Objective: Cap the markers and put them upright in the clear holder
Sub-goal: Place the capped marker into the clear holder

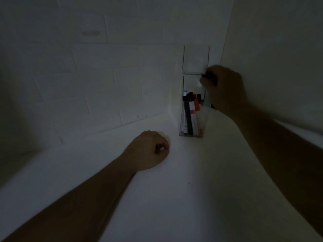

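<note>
The tall clear holder point(194, 74) stands in the corner of the white counter, against the tiled wall. Several capped markers point(190, 116) stand upright inside it, with black, white and orange-red bodies. My right hand point(225, 88) is at the holder's upper right edge, its fingertips pinched on a dark marker point(210, 76) at rim height. A dark end pokes out below the palm. My left hand point(150, 149) rests on the counter to the left of the holder's base, curled into a loose fist with nothing visible in it.
The scene is very dim. A white tiled wall point(104, 84) runs behind the counter point(174, 198), and a plain wall point(279, 49) closes the right side, forming the corner. A tiny dark speck point(189, 183) lies on the counter.
</note>
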`<control>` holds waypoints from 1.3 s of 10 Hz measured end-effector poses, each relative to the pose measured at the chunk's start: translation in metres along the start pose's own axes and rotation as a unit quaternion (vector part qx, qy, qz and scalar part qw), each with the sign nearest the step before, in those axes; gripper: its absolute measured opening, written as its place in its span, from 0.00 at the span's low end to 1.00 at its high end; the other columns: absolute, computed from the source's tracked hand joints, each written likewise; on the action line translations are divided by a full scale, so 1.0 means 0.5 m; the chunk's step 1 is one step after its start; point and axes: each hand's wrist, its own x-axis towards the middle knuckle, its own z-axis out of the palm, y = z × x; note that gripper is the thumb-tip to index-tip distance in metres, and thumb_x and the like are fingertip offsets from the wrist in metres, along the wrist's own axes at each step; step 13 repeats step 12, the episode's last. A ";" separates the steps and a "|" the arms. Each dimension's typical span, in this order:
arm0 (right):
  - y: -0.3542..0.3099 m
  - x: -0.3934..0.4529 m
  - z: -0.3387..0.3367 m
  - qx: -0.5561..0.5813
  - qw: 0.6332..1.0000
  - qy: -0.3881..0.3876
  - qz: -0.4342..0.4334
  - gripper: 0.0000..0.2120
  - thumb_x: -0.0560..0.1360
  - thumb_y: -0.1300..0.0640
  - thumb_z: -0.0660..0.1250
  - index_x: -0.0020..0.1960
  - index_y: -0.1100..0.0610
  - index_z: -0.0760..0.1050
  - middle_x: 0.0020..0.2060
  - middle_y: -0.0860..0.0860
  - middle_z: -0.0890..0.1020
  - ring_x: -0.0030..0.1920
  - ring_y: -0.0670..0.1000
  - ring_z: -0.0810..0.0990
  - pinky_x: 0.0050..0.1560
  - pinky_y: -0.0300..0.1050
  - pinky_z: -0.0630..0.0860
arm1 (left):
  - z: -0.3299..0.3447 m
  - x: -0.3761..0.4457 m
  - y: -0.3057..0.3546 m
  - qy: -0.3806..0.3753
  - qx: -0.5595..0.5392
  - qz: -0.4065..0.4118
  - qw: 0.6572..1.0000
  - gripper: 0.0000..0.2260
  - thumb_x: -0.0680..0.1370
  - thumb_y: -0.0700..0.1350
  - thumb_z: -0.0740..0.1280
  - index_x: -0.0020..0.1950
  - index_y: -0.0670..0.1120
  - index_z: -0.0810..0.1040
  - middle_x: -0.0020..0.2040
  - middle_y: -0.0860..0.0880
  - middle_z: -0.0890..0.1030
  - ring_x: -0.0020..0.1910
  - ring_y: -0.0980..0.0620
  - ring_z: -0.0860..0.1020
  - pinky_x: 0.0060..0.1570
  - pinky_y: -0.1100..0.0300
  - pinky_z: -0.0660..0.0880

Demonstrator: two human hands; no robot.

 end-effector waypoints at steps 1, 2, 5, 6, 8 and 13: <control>0.024 -0.019 0.029 -0.051 0.996 -0.075 -0.019 0.17 0.79 0.55 0.67 0.67 0.54 0.70 0.48 0.52 0.82 0.38 0.46 0.76 0.38 0.37 0.71 | 0.001 0.000 -0.001 0.004 -0.002 -0.005 1.000 0.05 0.74 0.50 0.69 0.46 0.54 0.84 0.43 0.57 0.82 0.43 0.59 0.76 0.52 0.62 0.72; 0.037 -0.038 0.041 -0.070 0.993 -0.093 -0.028 0.20 0.80 0.55 0.65 0.70 0.50 0.64 0.42 0.50 0.81 0.34 0.47 0.78 0.32 0.37 0.71 | 0.002 0.002 -0.002 0.010 -0.001 0.002 1.000 0.04 0.73 0.49 0.69 0.45 0.53 0.84 0.42 0.56 0.82 0.43 0.58 0.77 0.52 0.61 0.73; 0.061 -0.065 0.046 -0.101 0.978 -0.180 -0.016 0.12 0.81 0.61 0.57 0.61 0.58 0.76 0.48 0.57 0.83 0.46 0.56 0.82 0.51 0.50 0.79 | 0.006 0.003 -0.007 0.010 -0.002 0.003 1.000 0.04 0.73 0.49 0.69 0.45 0.53 0.84 0.42 0.56 0.83 0.43 0.59 0.77 0.51 0.67 0.70; 0.059 -0.076 0.048 -0.132 0.980 -0.141 -0.040 0.13 0.80 0.62 0.58 0.61 0.60 0.77 0.53 0.59 0.81 0.51 0.59 0.79 0.55 0.53 0.76 | 0.007 0.003 -0.008 0.004 0.000 -0.004 1.000 0.05 0.74 0.50 0.69 0.46 0.53 0.84 0.42 0.56 0.83 0.43 0.59 0.77 0.52 0.68 0.69; -0.007 -0.205 0.047 -0.102 0.982 -0.147 -0.055 0.13 0.80 0.56 0.60 0.62 0.54 0.76 0.57 0.55 0.78 0.54 0.50 0.74 0.60 0.50 0.75 | 0.007 -0.001 -0.008 0.019 0.020 -0.022 0.999 0.07 0.72 0.53 0.68 0.46 0.55 0.83 0.42 0.56 0.81 0.43 0.56 0.77 0.51 0.60 0.73; -0.017 -0.302 0.082 -0.081 0.959 -0.272 0.014 0.18 0.77 0.41 0.64 0.60 0.49 0.81 0.59 0.47 0.79 0.61 0.49 0.74 0.60 0.49 0.75 | -0.003 -0.003 0.022 -0.021 0.139 -0.091 0.986 0.20 0.73 0.67 0.59 0.56 0.57 0.79 0.52 0.53 0.80 0.50 0.48 0.77 0.49 0.55 0.76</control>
